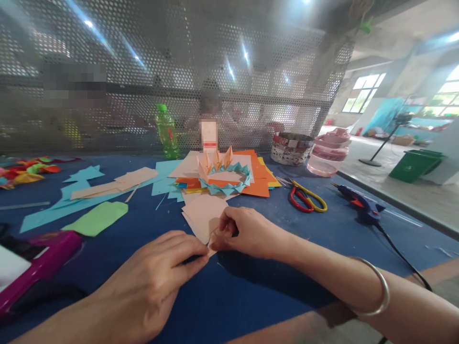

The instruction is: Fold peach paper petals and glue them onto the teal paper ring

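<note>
A folded sheet of peach paper [202, 217] lies on the blue tabletop [251, 291], its lower corner pinched between my two hands. My left hand [154, 272] comes in from the lower left, with its fingertips on that corner. My right hand [240, 229] holds the fold from the other side and wears a silver bangle [375, 289] on the wrist. Just beyond the paper stands a folded paper crown [222, 174] with peach points and a teal rim, resting on orange paper sheets [256, 184].
Red-and-yellow scissors [304, 198] and a blue glue gun [360, 205] lie to the right. Teal and green paper cutouts [82, 191] cover the left, beside a magenta tool [39, 267]. A green bottle [167, 131], woven basket [291, 148] and pink containers [328, 153] stand before a perforated metal screen [251, 62].
</note>
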Available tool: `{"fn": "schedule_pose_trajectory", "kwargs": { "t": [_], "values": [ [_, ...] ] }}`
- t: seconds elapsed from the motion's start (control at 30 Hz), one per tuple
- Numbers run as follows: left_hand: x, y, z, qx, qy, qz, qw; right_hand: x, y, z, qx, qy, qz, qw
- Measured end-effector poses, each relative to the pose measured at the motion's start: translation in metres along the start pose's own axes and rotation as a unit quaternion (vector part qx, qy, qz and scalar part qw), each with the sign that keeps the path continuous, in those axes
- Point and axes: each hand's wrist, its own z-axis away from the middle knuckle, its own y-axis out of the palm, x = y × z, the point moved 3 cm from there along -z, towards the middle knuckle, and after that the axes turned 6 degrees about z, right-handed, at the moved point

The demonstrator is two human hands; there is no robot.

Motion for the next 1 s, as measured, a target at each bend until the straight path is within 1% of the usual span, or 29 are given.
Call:
{"fn": "schedule_pose_trajectory", "kwargs": {
  "t": [0.13, 0.23, 0.33, 0.53, 0.63, 0.73, 0.8, 0.9, 1.0],
  "values": [
    [0.002, 0.0, 0.001, 0.036, 0.009, 0.016, 0.999, -0.007, -0.001, -0.002, 0.006, -0.012, -0.011, 1.0],
    [0.004, -0.001, 0.002, 0.056, 0.015, 0.026, 0.998, -0.014, -0.005, -0.005, -0.015, -0.024, 0.005, 1.0],
    [0.004, -0.004, 0.001, 0.038, 0.014, 0.026, 0.999, -0.017, -0.008, -0.007, -0.021, -0.037, 0.022, 0.999],
    [0.004, -0.003, 0.003, 0.0, -0.03, 0.052, 0.998, -0.016, -0.01, -0.007, 0.011, -0.054, 0.051, 0.997],
    [0.006, 0.0, 0.004, -0.051, -0.046, 0.083, 0.994, -0.015, -0.01, -0.007, 0.019, -0.058, 0.036, 0.997],
    [0.008, 0.002, 0.003, -0.076, -0.051, 0.1, 0.991, -0.014, -0.011, -0.007, 0.011, -0.064, 0.04, 0.997],
    [0.01, 0.0, 0.0, -0.097, -0.07, 0.088, 0.989, -0.014, -0.011, -0.007, 0.015, -0.065, 0.053, 0.996],
    [0.013, -0.004, -0.006, -0.097, -0.114, 0.055, 0.987, -0.013, -0.011, -0.007, 0.022, -0.044, 0.045, 0.998],
    [0.011, -0.005, -0.013, -0.069, -0.146, 0.021, 0.987, -0.011, -0.01, -0.006, 0.027, -0.024, -0.028, 0.999]
  ]
}}
